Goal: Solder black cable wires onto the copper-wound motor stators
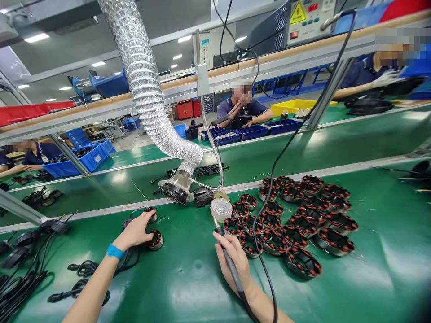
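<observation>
My right hand (234,260) is wrapped round the dark handle of a soldering iron (229,260). The iron's tip points up at a small round pale dish (221,210) with silvery material in it. On the left, my left hand (137,229) has its thumb and fingers spread at two copper-wound motor stators. Its fingertips reach the rear stator (152,216), and the thumb is at the edge of the front stator (156,240); I cannot tell how firmly it touches either. Black cables (129,264) lie under and beside this hand.
Several stators (303,262) with stray wire ends crowd the bench right of the dish. A silver extraction duct (144,89) hangs down to a fan nozzle (175,188). The iron's black cord (274,179) loops across. Coiled cables (20,287) lie left. Co-workers sit beyond.
</observation>
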The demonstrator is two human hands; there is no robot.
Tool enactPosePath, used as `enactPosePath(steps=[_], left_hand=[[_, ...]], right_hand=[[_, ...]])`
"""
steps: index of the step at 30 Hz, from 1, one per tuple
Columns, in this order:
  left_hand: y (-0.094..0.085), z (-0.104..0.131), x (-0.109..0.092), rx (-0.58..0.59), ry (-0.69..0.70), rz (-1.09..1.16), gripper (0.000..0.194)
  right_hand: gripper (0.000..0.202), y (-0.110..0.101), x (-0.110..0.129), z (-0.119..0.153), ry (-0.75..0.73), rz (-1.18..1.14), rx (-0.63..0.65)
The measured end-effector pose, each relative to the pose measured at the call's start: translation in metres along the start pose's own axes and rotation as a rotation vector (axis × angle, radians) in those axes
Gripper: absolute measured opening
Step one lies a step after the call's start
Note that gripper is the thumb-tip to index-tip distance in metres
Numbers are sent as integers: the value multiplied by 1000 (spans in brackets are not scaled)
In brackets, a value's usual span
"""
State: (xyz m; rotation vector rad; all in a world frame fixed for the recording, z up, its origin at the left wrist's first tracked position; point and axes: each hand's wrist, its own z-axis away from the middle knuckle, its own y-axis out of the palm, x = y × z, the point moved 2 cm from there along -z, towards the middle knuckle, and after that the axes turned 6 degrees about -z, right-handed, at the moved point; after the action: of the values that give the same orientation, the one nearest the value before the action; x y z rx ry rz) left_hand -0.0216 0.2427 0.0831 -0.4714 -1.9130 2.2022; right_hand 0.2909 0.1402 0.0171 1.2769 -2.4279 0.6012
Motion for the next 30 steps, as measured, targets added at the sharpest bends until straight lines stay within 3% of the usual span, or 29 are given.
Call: enactPosePath(steps=[3, 8, 15, 18, 23, 27, 30], left_hand=[[2, -4, 0, -15, -63, -29, 82], [8, -15, 4, 3, -35, -3, 82], [11, -29, 25, -99, -157, -135, 70], [4, -33, 50, -108, -197, -114, 76], [-16, -54, 119, -213, -334, -61, 72], [-44, -98, 166, -287, -466, -177, 62], [-69, -143, 183, -304, -499, -244, 59]], right_hand=[[39, 0, -2, 1, 2, 0, 15], [40, 1, -4, 2, 14, 12, 36], [36, 2, -8, 0, 19, 75, 8], [35, 2, -12, 1, 29, 91, 6], [35, 6, -18, 3, 40, 102, 26], [35, 9, -24, 4, 64, 99, 61], [35, 10, -30, 8, 83, 116, 90]])
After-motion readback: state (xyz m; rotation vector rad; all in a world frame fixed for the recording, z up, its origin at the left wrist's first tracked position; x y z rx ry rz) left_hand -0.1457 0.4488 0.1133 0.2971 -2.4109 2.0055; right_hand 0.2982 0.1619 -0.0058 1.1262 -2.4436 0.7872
